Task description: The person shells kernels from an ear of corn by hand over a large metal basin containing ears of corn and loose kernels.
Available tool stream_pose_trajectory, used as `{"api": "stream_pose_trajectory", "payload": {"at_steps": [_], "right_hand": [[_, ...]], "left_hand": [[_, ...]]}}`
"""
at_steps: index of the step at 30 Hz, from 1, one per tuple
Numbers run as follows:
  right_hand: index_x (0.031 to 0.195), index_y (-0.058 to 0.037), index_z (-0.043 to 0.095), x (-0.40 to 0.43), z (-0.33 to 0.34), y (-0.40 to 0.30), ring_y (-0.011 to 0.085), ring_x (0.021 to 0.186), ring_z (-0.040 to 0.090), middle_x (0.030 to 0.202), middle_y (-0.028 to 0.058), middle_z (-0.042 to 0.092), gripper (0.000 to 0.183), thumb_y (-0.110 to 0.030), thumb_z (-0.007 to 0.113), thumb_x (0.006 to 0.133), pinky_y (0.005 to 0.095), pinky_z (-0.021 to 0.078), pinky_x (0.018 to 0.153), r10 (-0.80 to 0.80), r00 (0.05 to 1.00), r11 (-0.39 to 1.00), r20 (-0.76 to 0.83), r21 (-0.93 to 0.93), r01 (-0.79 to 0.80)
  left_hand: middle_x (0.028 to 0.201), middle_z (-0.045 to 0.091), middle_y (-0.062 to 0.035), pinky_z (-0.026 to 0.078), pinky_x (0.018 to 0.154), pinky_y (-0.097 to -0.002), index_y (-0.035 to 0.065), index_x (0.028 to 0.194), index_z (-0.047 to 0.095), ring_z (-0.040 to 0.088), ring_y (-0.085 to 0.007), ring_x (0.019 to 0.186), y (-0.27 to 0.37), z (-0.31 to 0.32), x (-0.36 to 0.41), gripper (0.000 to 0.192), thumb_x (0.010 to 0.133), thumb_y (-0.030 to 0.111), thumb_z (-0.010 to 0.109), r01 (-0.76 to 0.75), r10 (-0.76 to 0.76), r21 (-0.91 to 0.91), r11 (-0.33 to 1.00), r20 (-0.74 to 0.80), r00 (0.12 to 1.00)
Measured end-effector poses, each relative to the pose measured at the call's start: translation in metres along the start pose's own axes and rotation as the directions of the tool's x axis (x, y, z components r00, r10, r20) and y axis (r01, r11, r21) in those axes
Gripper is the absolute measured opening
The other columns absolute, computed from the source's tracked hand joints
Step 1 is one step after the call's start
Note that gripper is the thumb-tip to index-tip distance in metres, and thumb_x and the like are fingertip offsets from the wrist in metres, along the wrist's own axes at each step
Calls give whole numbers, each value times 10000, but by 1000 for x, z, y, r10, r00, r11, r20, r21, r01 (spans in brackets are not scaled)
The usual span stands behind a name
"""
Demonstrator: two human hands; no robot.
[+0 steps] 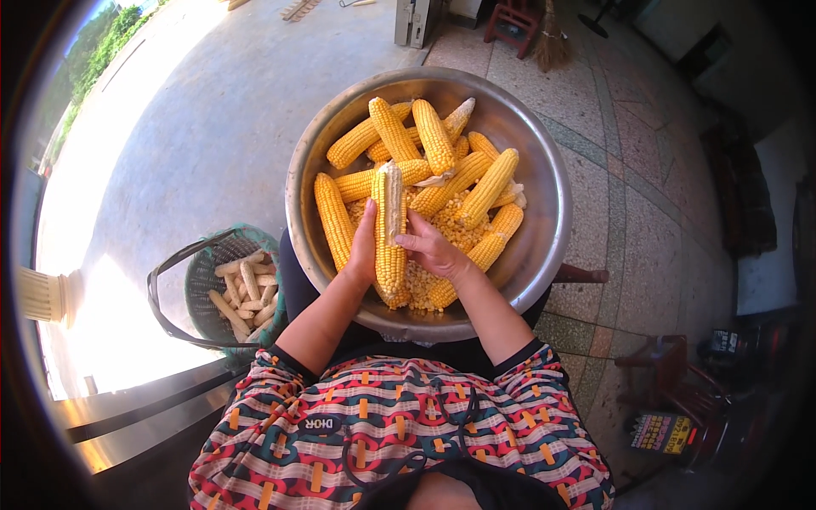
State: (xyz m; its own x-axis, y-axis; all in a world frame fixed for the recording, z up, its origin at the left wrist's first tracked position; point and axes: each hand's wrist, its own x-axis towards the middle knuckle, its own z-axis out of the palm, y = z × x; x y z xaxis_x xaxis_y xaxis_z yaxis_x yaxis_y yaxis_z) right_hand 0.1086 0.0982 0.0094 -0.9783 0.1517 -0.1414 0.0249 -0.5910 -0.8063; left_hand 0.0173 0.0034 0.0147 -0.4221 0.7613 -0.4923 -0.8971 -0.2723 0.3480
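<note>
A wide metal basin rests on my lap, holding several yellow ears of dried corn and loose kernels. Near its middle, my left hand grips one corn ear from the left side, tip pointing away from me. A strip along the upper part of this ear is bare of kernels and shows pale cob. My right hand is against the ear's right side, its thumb at the lower end of the bare strip. Whether its curled fingers hold kernels cannot be seen.
At my left stands a green woven basket with a dark handle, holding several bare corncobs. A wooden stool leg shows right of the basin. Farther off are a straw broom, a red stool and a wooden chair.
</note>
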Motion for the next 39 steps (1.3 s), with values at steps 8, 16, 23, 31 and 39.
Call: {"api": "stream_pose_trajectory", "payload": {"at_steps": [8, 16, 23, 31, 39], "right_hand": [[1375, -51, 270, -5, -10, -11, 134, 847, 545, 1041, 37, 524, 735, -157, 679, 773, 253, 488, 679, 95, 994, 992, 59, 78, -99], [1208, -37, 427, 1, -21, 9, 87, 689, 550, 905, 42, 562, 556, -252, 703, 775, 190, 437, 484, 37, 998, 976, -47, -213, -46], [1384, -49, 265, 3, 0, 4, 93, 824, 539, 1063, 52, 540, 669, -234, 626, 852, 187, 443, 647, -38, 998, 993, -54, -113, 32], [1384, 22, 224, 1, 2, -7, 260, 1205, 383, 1265, 164, 422, 853, -359, 685, 775, 346, 268, 1053, 12, 998, 977, -68, -211, -26], [1383, 15, 220, 6, -4, 0, 251, 1182, 399, 1257, 144, 429, 843, -313, 698, 770, 343, 276, 1046, -133, 991, 929, 29, -345, 135]], "left_hand": [[749, 626, -157, 558, 495, -375, 54, 1118, 535, 617, -291, 530, 10, -19, 3, 573, 916, 565, 374, 166, -193, 127, 978, 254, 948], [832, 627, -142, 545, 510, -326, 56, 1182, 493, 624, -231, 604, -6, -17, 5, 593, 935, 564, 313, 76, -130, 351, 933, 132, 983], [864, 621, -145, 556, 573, -366, 52, 1164, 514, 620, -253, 602, 0, -17, 8, 591, 936, 559, 315, 60, -87, 212, 975, 122, 989], [996, 606, -152, 573, 631, -355, 46, 1236, 470, 638, -253, 776, 4, -27, 13, 570, 955, 514, 306, 50, -82, 142, 989, 231, 969], [1095, 583, -139, 532, 800, -345, 56, 1281, 445, 608, -237, 920, 0, -29, 13, 548, 963, 486, 330, 6, -47, 204, 979, 197, 979]]}}
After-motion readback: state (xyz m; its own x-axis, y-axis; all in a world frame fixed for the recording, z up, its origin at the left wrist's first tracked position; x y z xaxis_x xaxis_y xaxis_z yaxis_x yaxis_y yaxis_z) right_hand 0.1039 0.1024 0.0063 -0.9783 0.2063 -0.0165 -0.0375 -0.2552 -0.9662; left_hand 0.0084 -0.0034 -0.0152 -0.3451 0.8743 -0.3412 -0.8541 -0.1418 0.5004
